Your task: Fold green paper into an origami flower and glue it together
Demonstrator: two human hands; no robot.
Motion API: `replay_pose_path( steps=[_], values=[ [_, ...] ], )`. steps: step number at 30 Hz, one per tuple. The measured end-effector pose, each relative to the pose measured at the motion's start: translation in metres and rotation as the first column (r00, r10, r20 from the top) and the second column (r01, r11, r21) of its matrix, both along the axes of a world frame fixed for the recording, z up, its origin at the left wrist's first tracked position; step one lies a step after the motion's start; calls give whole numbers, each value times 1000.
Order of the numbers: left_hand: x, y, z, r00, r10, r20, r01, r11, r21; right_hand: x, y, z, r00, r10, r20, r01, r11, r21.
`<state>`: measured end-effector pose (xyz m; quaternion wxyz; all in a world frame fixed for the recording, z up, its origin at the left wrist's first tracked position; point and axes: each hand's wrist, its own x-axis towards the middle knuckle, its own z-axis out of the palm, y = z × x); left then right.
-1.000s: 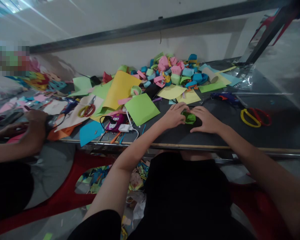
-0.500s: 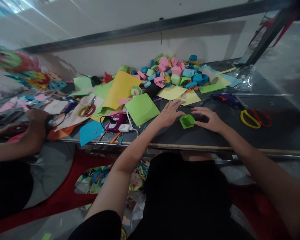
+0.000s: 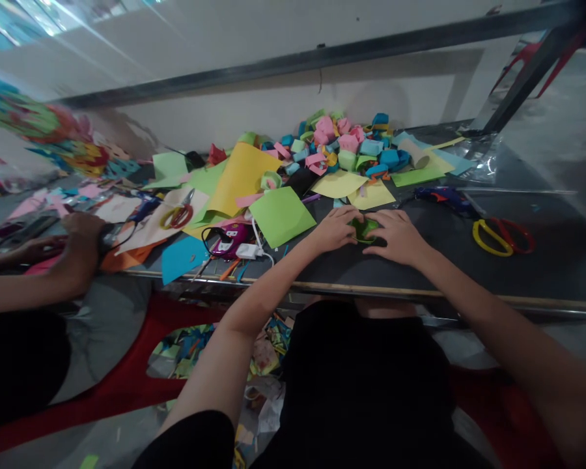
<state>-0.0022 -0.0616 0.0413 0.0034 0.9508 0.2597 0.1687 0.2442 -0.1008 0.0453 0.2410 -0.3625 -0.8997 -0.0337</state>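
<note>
A small green paper cup (image 3: 365, 229) stands on the dark table (image 3: 449, 273) near its front edge. My left hand (image 3: 338, 228) is wrapped round its left side, with the fingers curved against it. From the right, my right hand (image 3: 395, 236) closes round the other side, thumb at the near rim and fingers over the far side. Both hands partly cover the cup. Just left of my left hand lies a square green sheet (image 3: 282, 217).
Red-and-yellow scissors (image 3: 502, 236) and a dark blue glue gun (image 3: 446, 200) lie to the right. Folded paper pieces (image 3: 348, 143) are heaped by the wall. A purple power strip (image 3: 231, 240) sits left, beyond it another person's hands (image 3: 81, 238).
Both my hands have moved inward and closed round the green cup; before, they were spread on either side of it. The view has shifted slightly.
</note>
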Motion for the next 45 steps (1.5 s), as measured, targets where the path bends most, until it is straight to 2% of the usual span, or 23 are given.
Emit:
replay_pose_path(
  steps=[3,7,10,12,13,14,16,18,19,22,25,28,30,34,37,40,43,45],
  values=[
    [4,-2,-1,999,28,39,-29,999,32,-1,4,0,1000,-15,-10,15,998,59],
    [7,-2,-9,972,95,214,-101,995,16,5,9,0,992,-67,-107,76,994,75],
    [11,1,-19,899,142,414,-93,986,-135,6,8,0,980,-66,-186,75,996,39],
    [15,3,-25,822,201,534,-32,951,-308,4,5,-1,968,-66,-242,75,997,27],
    [18,3,-28,785,229,576,36,911,-411,3,3,-1,962,-70,-263,80,996,26],
    [20,2,-29,751,259,607,128,845,-519,2,2,-2,958,-76,-275,87,996,27],
    [27,-2,-27,679,343,650,342,635,-692,0,-1,-3,956,-83,-282,94,995,27],
    [35,-9,-18,584,473,660,509,419,-752,-1,-2,-4,955,-77,-285,87,996,22],
    [39,-13,-12,526,546,652,555,361,-749,-1,-2,-4,953,-74,-293,84,996,21],
    [53,-21,9,364,714,598,600,312,-737,-2,-1,-3,940,-87,-330,102,994,28],
    [65,-23,21,275,803,529,622,271,-735,-5,-2,-1,929,-114,-351,140,989,48],
    [74,-18,23,206,851,483,597,281,-751,-9,-5,1,933,-110,-343,136,989,53],
    [76,-13,23,202,874,441,579,257,-774,-10,-7,1,937,-91,-338,112,993,43],
    [72,-2,22,301,885,355,609,108,-786,-8,-5,-6,929,-84,-360,110,993,52],
    [66,5,20,344,873,345,627,60,-777,-7,-3,-9,920,-99,-379,124,991,42],
    [63,17,19,394,842,369,613,58,-788,-7,6,0,925,-69,-375,93,995,47],
    [64,35,17,443,793,417,582,99,-807,-8,27,17,950,-73,-302,96,993,62],
    [65,46,15,448,781,435,564,130,-815,-9,45,25,962,-109,-249,129,989,66]
  ],
)
